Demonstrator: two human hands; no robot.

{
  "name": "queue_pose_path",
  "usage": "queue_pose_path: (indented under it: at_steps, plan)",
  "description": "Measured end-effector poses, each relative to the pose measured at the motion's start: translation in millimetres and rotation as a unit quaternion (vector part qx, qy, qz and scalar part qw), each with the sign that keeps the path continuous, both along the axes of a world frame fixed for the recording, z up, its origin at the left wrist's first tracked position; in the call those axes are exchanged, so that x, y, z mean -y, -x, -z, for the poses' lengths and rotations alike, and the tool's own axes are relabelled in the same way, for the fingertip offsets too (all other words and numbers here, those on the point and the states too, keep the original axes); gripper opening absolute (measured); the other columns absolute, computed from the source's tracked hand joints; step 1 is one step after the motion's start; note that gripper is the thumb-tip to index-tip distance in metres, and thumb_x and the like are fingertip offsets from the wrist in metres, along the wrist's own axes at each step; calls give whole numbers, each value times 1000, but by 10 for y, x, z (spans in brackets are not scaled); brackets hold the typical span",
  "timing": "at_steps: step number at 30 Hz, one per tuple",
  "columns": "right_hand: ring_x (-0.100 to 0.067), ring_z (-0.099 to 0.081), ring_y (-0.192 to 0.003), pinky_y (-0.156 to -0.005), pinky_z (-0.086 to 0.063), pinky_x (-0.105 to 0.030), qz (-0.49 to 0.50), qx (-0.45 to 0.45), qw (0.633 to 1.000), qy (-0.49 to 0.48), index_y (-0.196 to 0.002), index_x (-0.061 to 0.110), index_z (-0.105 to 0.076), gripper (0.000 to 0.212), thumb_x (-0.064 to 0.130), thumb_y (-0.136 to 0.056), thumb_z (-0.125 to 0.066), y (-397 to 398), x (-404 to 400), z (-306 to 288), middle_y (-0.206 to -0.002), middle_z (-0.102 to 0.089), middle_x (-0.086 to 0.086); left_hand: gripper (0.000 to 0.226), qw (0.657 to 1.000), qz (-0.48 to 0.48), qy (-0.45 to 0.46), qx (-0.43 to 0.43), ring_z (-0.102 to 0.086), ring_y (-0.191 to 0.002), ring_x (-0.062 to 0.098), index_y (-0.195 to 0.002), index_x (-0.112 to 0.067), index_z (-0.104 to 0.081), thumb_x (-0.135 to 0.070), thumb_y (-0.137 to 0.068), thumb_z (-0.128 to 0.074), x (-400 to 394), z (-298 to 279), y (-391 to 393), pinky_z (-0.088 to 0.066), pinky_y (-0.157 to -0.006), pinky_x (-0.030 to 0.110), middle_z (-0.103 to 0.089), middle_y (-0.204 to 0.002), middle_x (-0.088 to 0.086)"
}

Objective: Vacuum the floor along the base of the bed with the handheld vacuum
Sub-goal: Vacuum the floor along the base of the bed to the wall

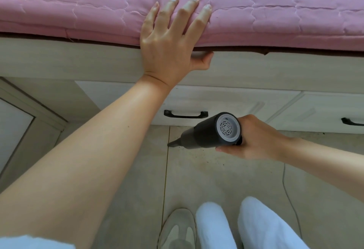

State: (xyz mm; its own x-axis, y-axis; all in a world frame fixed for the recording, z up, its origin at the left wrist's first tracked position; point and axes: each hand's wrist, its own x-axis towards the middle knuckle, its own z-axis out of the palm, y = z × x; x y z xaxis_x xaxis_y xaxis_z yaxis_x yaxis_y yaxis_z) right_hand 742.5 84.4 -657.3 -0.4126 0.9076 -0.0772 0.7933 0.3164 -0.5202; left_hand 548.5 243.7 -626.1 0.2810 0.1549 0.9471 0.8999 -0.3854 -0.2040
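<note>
A dark handheld vacuum with a pale round rear grille is gripped in my right hand. Its narrow nozzle points left and down and nearly reaches the tiled floor just in front of the bed base. My left hand rests flat on the edge of the bed, which has a pink quilted cover; the fingers are spread on the quilt and the thumb hooks over the pale wooden frame. Dark specks lie on the tile near the nozzle.
Below the bed frame are pale drawers with black handles. A cabinet corner juts in at the left. A thin cord trails on the floor at right. My shoe and white trouser legs are at the bottom.
</note>
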Motion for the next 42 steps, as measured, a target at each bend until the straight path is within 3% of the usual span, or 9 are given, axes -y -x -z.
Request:
queue_pose_path:
  at_steps: [6,9,12,20,27,33,36,39,42]
  plan:
    - [-3,-51,-66,-55,-30,-6,21,21,998,-51,-106,26,-58,41,43,-73,-74,9,20,106,-75,-51,27,63,1000,-5,-1,8,-68,-110,29,-121,-26,-73,-67,-76,-60,15,-12,-9,-52,-96,49,-71,-121,-2]
    - [-16,-62,-74,-57,-40,-18,26,27,997,-74,-113,24,-56,47,44,-74,-72,8,56,162,-88,-67,11,63,1000,-10,10,6,-68,-111,29,-121,-26,-73,-64,-72,-62,37,-26,-6,-52,-96,49,-71,-122,-2]
    - [-20,-65,-79,-63,-51,-32,26,38,996,-78,-117,24,-54,49,47,-76,-68,13,85,195,-95,-69,7,63,1000,-9,10,6,-68,-110,29,-120,-26,-73,-63,-71,-64,36,-48,-10,-52,-95,49,-71,-121,-2]
    - [-20,-61,-70,-55,-38,-25,4,56,995,-85,-102,24,-53,35,42,-75,-67,113,47,217,-86,-65,9,65,1000,-3,6,7,-67,-112,28,-122,-26,-72,-71,-77,-57,22,2,-3,-51,-96,49,-71,-122,-2]
    - [-19,-60,-64,-53,-41,-26,-7,68,995,-78,-98,22,-52,33,41,-75,-66,-29,68,227,-82,-64,8,66,1000,-11,4,2,-67,-113,28,-123,-27,-71,-71,-76,-57,16,15,-1,-50,-97,48,-70,-122,-2]
    - [-17,-63,-71,-60,-52,-33,30,48,997,-52,-109,23,-55,41,40,-75,-69,-187,97,188,-87,-68,9,65,1000,-9,-1,5,-67,-113,28,-124,-26,-71,-72,-80,-53,20,12,0,-51,-96,48,-70,-122,-2]
    - [-12,-62,-69,-59,-50,-27,49,35,997,-45,-109,25,-56,42,43,-74,-70,-220,106,178,-81,-66,16,65,1000,-10,-1,5,-67,-113,28,-124,-26,-70,-72,-82,-52,23,13,-1,-50,-97,48,-70,-123,-2]
    - [-1,-54,-61,-55,-38,-13,81,5,996,-26,-98,32,-56,32,41,-73,-74,-245,125,170,-67,-53,30,66,1000,-16,0,0,-67,-114,27,-125,-26,-70,-72,-82,-52,24,17,4,-49,-98,47,-70,-124,-2]
    - [1,-55,-60,-54,-35,-11,87,-3,996,-9,-88,40,-47,31,39,-72,-74,-280,157,130,-64,-52,28,66,1000,-19,-2,-2,-66,-114,27,-125,-26,-70,-73,-82,-52,25,30,3,-49,-98,47,-69,-124,-2]
